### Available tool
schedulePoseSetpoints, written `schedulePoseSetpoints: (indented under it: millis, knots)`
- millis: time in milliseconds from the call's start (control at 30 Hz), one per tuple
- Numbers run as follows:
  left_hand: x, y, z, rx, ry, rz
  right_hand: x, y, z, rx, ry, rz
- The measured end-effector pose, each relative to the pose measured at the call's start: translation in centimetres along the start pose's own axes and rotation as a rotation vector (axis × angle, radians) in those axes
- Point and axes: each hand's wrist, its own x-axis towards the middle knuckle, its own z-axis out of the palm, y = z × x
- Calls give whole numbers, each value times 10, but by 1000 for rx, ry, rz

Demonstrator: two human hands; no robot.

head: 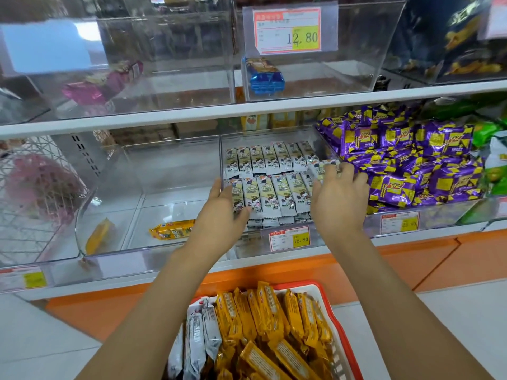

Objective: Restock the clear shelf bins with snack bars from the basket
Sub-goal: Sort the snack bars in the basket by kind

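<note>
White snack bars [274, 193] lie in two neat rows inside a clear shelf bin [290, 250] on the lower shelf. My left hand [222, 207] rests against the left end of the front row, fingers straight. My right hand [338, 193] is at the right end, its fingers curled around one white bar [319, 168]. Below, a red and white basket [340, 333] holds several yellow bars [263, 319] and a few white bars [197, 338].
The clear bin [131, 242] to the left holds one yellow bar [171, 229]. Purple packets [406, 160] fill the bin to the right. The upper shelf has a bin with a blue bar [266, 75] and one with pink packets [101, 83]. An orange base [439, 267] runs under the shelves.
</note>
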Motion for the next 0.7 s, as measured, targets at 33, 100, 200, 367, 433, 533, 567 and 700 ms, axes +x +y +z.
schedulePoseSetpoints:
  millis: [33, 100, 200, 367, 433, 533, 567, 700]
  knots:
    - [0, 0, 0, 0, -3, -1, 1, -1, 1, -17, -14, -3]
    - [0, 0, 0, 0, -9, -4, 1, -2, 3, -40, -45, -15]
    - [0, 1, 0, -4, -17, -8, 1, -4, 8, 11, -89, -6]
    - [1, 2, 0, -31, -23, -13, 7, -3, 16, 433, -195, 48]
    - [2, 2, 1, -44, -17, -13, 12, -3, 11, 653, -269, 102]
    - [5, -3, 1, -120, 11, -19, 19, 0, 0, 835, -332, 175]
    - [7, -5, 1, -159, 27, -20, 21, 2, -2, 842, -328, 185]
    - [10, -14, 1, -333, 84, -40, 27, -3, -11, 720, -189, 122]
